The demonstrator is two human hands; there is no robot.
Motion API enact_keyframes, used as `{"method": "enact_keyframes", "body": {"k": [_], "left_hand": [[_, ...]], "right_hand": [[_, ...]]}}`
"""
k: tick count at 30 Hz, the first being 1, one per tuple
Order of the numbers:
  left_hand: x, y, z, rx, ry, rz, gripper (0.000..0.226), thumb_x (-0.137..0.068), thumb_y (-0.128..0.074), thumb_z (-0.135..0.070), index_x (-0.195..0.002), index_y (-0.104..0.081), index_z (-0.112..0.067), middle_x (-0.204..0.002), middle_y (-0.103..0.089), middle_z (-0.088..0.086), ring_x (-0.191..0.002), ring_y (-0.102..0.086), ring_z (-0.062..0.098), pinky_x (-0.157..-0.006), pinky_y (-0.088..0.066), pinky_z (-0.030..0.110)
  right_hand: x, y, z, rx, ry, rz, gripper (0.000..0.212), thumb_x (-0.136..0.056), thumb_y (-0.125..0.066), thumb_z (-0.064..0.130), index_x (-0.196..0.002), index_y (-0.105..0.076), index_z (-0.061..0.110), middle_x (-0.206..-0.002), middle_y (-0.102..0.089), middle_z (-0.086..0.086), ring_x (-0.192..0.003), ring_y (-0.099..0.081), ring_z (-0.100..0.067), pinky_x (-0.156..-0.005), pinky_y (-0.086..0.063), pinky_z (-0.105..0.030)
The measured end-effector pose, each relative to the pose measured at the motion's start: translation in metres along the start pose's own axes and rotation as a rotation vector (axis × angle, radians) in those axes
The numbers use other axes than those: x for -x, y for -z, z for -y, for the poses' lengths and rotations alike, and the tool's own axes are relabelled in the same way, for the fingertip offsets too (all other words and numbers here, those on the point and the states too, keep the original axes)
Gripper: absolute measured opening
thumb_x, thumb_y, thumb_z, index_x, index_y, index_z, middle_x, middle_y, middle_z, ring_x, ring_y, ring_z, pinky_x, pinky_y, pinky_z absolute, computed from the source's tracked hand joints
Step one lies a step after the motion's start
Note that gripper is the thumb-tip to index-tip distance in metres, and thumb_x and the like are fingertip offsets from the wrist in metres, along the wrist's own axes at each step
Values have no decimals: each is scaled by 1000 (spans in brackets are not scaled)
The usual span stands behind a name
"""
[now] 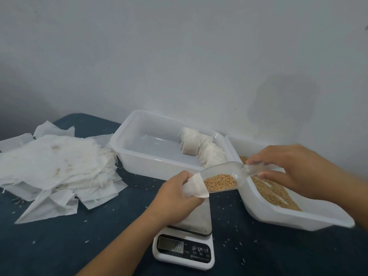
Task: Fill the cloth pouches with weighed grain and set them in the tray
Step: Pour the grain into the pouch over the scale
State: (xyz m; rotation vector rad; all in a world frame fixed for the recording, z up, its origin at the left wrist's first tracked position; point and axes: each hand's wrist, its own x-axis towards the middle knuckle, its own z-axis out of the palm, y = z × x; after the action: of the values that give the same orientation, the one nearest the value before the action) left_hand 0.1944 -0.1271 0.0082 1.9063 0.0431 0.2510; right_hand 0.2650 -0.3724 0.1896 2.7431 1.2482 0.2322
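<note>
R hand (294, 170) pinches clear scoop (225, 177) handle; long axis runs L-R, mouth w/ grain at cloth pouch (194, 186), gripped by L hand (177, 193).

You face a plain pale grey-white wall (179, 56), with a faint darker smudge (282, 100) at right. Below it you have a dark blue tabletop (59, 246). Light is dim and even, and the left corner falls in shadow.

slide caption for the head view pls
Right hand tips a scoop of grain into the pouch held by the left hand.
</note>
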Motion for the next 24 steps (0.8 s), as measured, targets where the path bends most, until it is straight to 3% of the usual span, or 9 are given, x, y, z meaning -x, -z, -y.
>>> {"method": "enact_keyframes", "body": {"k": [6,10,13,16,21,24], "left_hand": [[0,0,0,3,-13,8,25,-84,-77,-40,-97,-55,-36,-92,-65,-15,-79,-62,6,-57,-43,11],[0,-1,1,14,-12,3,25,-83,-77,-40,-94,-55,-37,-90,-65,-16,-79,-62,5,-61,-44,13],[0,-2,0,52,-1,-8,22,-80,-76,-41,-90,-56,-37,-85,-65,-16,-74,-60,4,-61,-43,17],[1,-2,-1,83,15,-14,21,-80,-75,-41,-92,-58,-35,-86,-64,-13,-75,-60,6,-60,-44,20],[2,-3,-3,130,29,-31,20,-82,-77,-39,-92,-60,-32,-84,-62,-14,-73,-57,2,-63,-44,19],[2,-2,-3,159,57,-41,19,-82,-78,-38,-90,-61,-34,-81,-62,-15,-71,-58,0,-61,-43,16]], "right_hand": [[-5,15,13,194,56,40,36,-99,-57,49,-135,-56,54,-128,-57,33,-114,-55,3,-99,-37,-26],[-4,24,23,287,86,36,36,-101,-52,50,-137,-53,54,-130,-56,32,-117,-54,2,-100,-35,-31],[-2,25,26,306,154,-104,33,-91,-74,32,-124,-72,38,-114,-71,16,-98,-70,-16,-86,-49,-45],[0,24,26,413,264,-248,33,-81,-85,22,-113,-78,26,-103,-76,7,-82,-74,-24,-73,-54,-48],[-1,24,23,500,361,-455,27,-87,-80,12,-113,-79,20,-105,-77,3,-84,-73,-29,-81,-49,-50],[1,21,10,403,309,-486,25,-96,-66,28,-117,-77,22,-109,-76,5,-90,-73,-27,-83,-50,-50]]}}
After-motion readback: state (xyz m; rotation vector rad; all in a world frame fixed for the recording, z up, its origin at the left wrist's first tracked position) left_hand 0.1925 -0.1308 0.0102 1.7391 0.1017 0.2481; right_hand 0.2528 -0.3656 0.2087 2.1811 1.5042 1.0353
